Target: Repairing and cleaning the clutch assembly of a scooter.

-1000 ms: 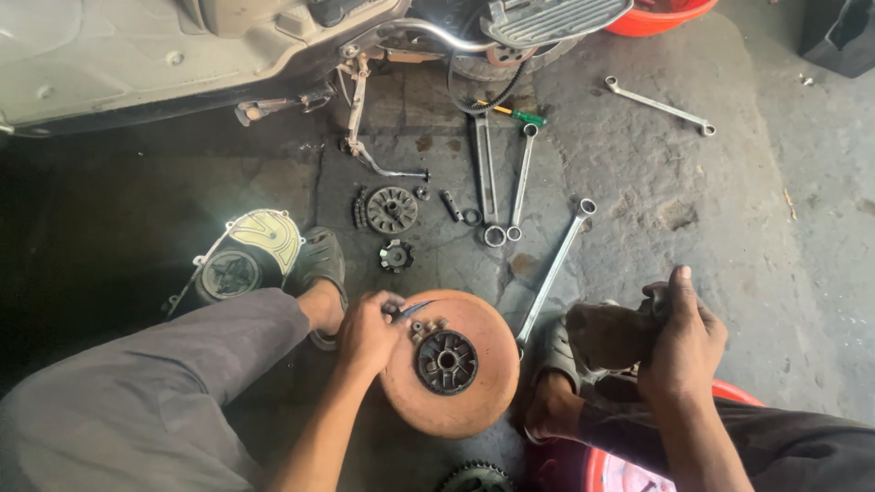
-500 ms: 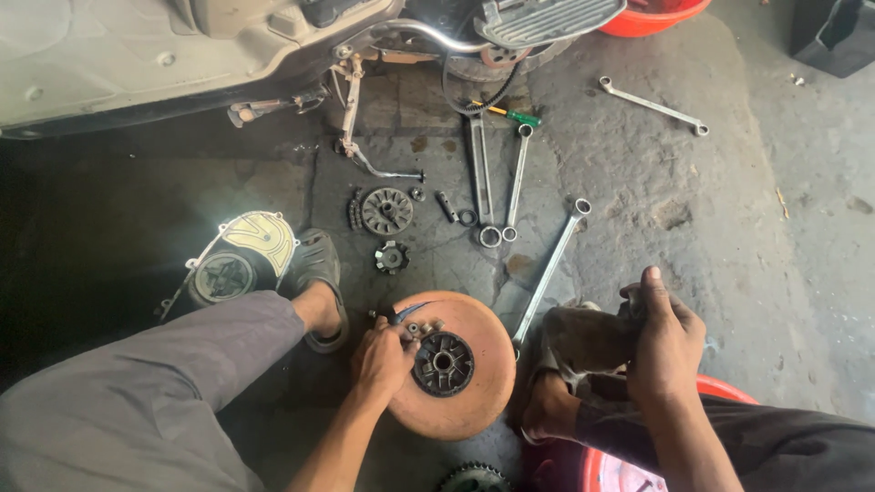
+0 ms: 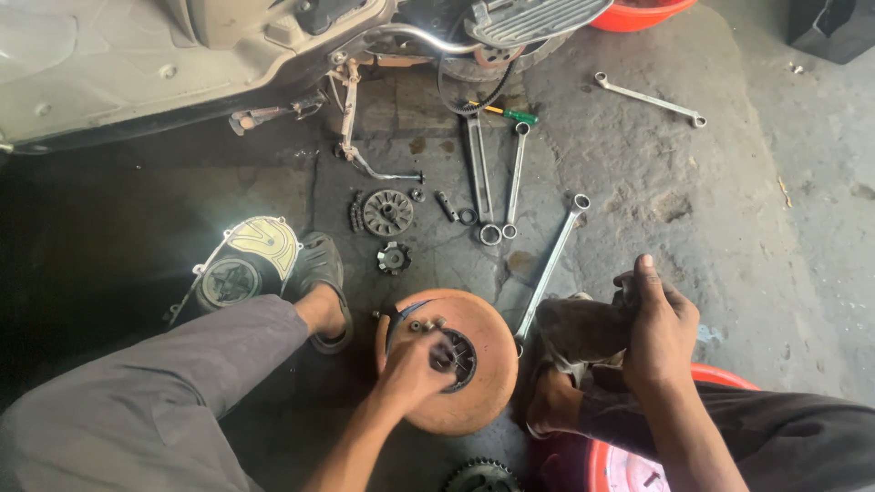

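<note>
The stained concrete floor (image 3: 729, 237) bears scattered wrenches (image 3: 547, 269), a toothed gear (image 3: 387, 212) and an orange disc (image 3: 488, 364).

Wrenches (image 3: 478, 178) lie on the concrete floor (image 3: 729, 228) — a small gear (image 3: 387, 212) beside them, a red tub (image 3: 638, 14) beyond.

Four long spanners lay on the concrete floor (image 3: 729, 210): one (image 3: 649, 98) near the far right edge, two side by side (image 3: 478, 173) (image 3: 516, 178) in the middle, and one (image 3: 551, 264) slanting toward the near edge. One green-handled screwdriver (image 3: 510, 114) lay beyond the pair. Two small toothed metal parts sat left of them, a larger disc (image 3: 387, 212) and a smaller piece (image 3: 394, 259). One round orange drum (image 3: 465, 364) stood at the near edge. Two red tubs showed, one (image 3: 638, 14) at the far edge and one (image 3: 720, 378) at the near right corner. One pale engine cover (image 3: 246, 260) lay at the left.
</note>
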